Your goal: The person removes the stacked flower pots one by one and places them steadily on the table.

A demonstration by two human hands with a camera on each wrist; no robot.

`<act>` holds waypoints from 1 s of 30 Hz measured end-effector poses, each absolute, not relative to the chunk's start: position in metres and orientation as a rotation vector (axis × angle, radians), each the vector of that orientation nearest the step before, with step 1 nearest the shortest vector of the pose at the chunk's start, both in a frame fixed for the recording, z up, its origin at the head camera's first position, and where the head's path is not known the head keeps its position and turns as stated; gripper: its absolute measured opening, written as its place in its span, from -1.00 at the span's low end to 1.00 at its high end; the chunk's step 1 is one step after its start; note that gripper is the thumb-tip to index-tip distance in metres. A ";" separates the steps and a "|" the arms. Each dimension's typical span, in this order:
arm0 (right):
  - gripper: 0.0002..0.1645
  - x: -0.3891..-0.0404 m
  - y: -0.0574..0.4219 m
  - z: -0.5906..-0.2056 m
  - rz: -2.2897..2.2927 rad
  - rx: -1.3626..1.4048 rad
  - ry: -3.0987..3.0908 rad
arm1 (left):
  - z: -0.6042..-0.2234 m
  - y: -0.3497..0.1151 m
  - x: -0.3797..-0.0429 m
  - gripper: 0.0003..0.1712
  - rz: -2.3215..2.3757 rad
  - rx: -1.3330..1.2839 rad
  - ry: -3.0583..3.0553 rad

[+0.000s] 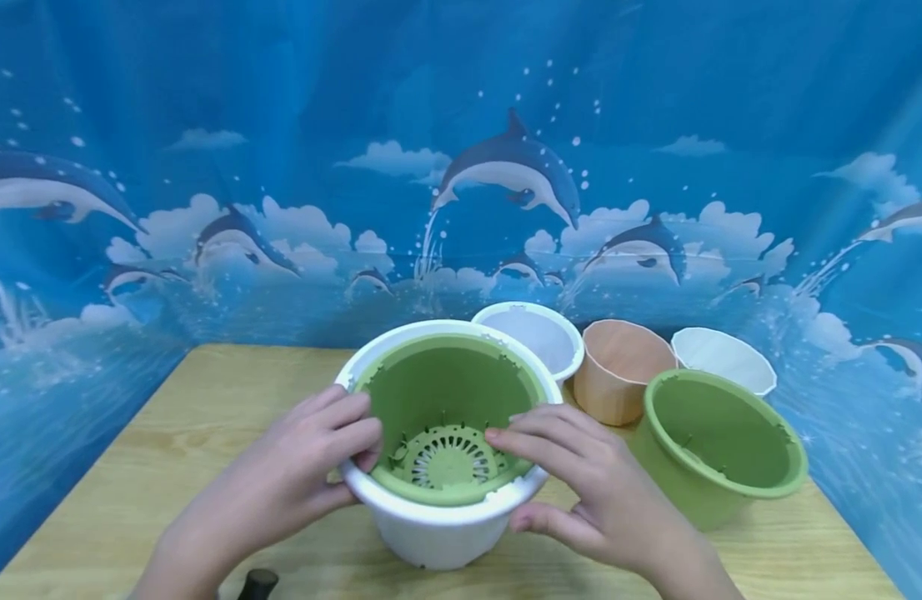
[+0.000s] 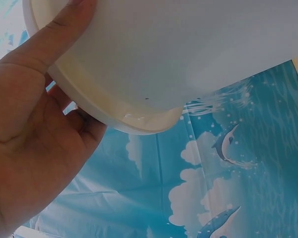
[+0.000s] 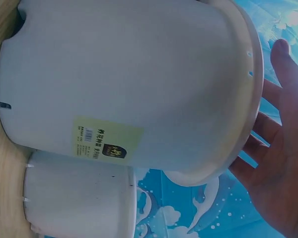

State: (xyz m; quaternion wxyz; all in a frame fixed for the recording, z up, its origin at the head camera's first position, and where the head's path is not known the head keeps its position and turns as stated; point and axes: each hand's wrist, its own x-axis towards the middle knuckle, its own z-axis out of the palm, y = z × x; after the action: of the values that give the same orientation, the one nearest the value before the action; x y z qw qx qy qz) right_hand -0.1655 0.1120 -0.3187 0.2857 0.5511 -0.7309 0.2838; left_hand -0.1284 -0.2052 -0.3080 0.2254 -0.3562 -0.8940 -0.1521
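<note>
A white flowerpot [image 1: 442, 533] stands upright on the table, and inside it sits a green flowerpot [image 1: 446, 375] with a slotted, pegged bottom. My left hand [image 1: 303, 458] grips the left side of the white rim, fingers curled over it and thumb against the outer wall, as the left wrist view also shows. On the opposite side my right hand [image 1: 581, 475] reaches over the rim with fairly straight fingers, their tips at the green pot's inner edge. Its thumb stays outside. A yellow label [image 3: 107, 141] marks the white wall in the right wrist view.
Behind stand another white pot [image 1: 536, 337], an orange pot [image 1: 618, 400] and a white pot with an angular rim [image 1: 719, 358]. A second green pot [image 1: 678, 492] stands at my right. A dark knob-like end [image 1: 258, 582] shows at the wooden table's [image 1: 206, 433] front.
</note>
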 end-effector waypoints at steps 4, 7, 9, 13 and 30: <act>-0.34 -0.166 0.110 -0.322 0.734 1.480 -1.957 | -0.308 -0.205 -0.128 -0.56 -0.416 -0.983 -2.467; -0.36 -0.166 0.108 -0.326 0.685 1.480 -1.969 | -0.308 -0.206 -0.128 -0.56 -0.417 -0.985 -2.464; -0.38 -0.166 0.108 -0.329 0.646 1.470 -1.982 | -0.307 -0.206 -0.128 -0.56 -0.419 -0.986 -2.462; -0.40 -0.166 0.108 -0.333 0.588 1.449 -1.998 | -0.307 -0.206 -0.129 -0.56 -0.420 -0.990 -2.458; -0.59 -0.165 0.103 -0.337 0.645 1.426 -2.010 | -0.306 -0.206 -0.128 -0.57 -0.431 -1.002 -2.461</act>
State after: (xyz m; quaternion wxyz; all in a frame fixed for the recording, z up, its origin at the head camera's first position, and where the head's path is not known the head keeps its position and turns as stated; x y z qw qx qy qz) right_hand -0.1652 0.1027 -0.3369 0.2929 0.5353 -0.7544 0.2421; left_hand -0.1283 -0.2057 -0.3059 0.2231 -0.3628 -0.8912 -0.1561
